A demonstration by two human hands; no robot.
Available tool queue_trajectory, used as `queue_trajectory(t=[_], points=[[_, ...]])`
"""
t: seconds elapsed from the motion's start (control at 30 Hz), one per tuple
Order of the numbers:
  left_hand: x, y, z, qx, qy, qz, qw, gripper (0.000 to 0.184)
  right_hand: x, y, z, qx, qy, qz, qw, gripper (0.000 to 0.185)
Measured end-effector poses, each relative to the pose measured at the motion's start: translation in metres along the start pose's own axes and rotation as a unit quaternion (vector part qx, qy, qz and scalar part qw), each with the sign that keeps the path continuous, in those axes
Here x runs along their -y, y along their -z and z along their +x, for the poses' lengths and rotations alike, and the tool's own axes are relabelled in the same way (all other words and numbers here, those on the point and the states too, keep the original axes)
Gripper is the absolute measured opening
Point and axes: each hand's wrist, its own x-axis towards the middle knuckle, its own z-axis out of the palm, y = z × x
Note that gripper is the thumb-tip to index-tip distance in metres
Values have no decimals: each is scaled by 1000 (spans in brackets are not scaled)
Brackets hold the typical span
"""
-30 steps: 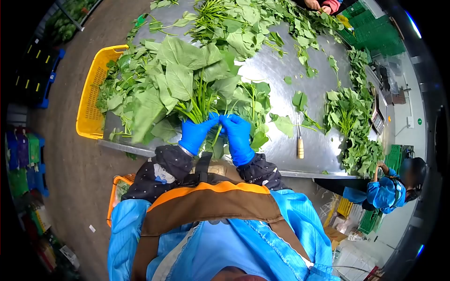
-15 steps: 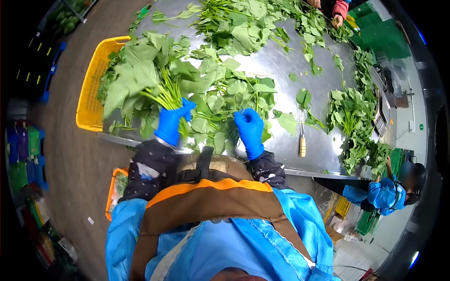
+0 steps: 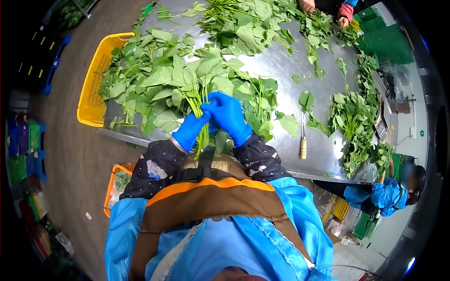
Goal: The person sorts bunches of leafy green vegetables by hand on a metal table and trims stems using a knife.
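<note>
My left hand (image 3: 191, 129), in a blue glove, is closed around the pale green stems of a bunch of leafy greens (image 3: 199, 79). The leaves fan out beyond my hand, and the cut ends of the stems point back toward my body. My right hand (image 3: 226, 112), also gloved in blue, presses against the same stems from the right with its fingers curled. Its fingertips are partly hidden, and it touches my left hand. Under and around both hands lie more loose leafy greens (image 3: 255, 100) on the metal table (image 3: 286, 150).
A yellow basket (image 3: 91, 89) stands at the table's left edge, and an orange basket (image 3: 112, 187) sits on the floor. A wooden-handled tool (image 3: 303, 147) lies to the right. Another person's hands (image 3: 344, 21) work at the far side; a person in blue (image 3: 386, 194) is at the right.
The bunch in my left hand has swung to the right and now points more straight ahead. My right hand has moved left and come onto its stems.
</note>
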Motion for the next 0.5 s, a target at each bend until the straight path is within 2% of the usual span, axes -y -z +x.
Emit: queue_trajectory(t=[0.03, 0.1, 0.23, 0.27, 0.37, 0.4, 0.43, 0.47, 0.5], points=[[3, 4, 2, -7, 10, 34, 999, 51, -8, -1, 3, 13, -16, 38, 999, 20], [5, 8, 5, -5, 11, 62, 998, 38, -13, -2, 4, 45, -51, 113, 991, 19], [6, 5, 4, -35, -8, 93, 995, 28, 7, 5, 3, 55, -73, 10, 996, 25], [7, 1, 5, -81, 8, 91, 993, 23, 16, 12, 0, 86, -123, 23, 988, 25], [-5, -2, 0, -113, 23, 108, 987, 19, -2, 27, -2, -25, -91, 73, 993, 28], [-6, 0, -1, -121, -8, 115, 986, 20, -25, 40, -3, -81, -68, 144, 984, 28], [-7, 4, 0, -134, -25, 84, 987, 22, -49, 62, -3, -127, -116, 149, 974, 27], [-11, 6, -1, -144, -30, 77, 986, 28, -59, 82, -7, -191, -77, 116, 972, 27], [-16, 6, -3, -155, -35, 70, 985, 34, -64, 99, -14, -229, -118, 97, 961, 27]])
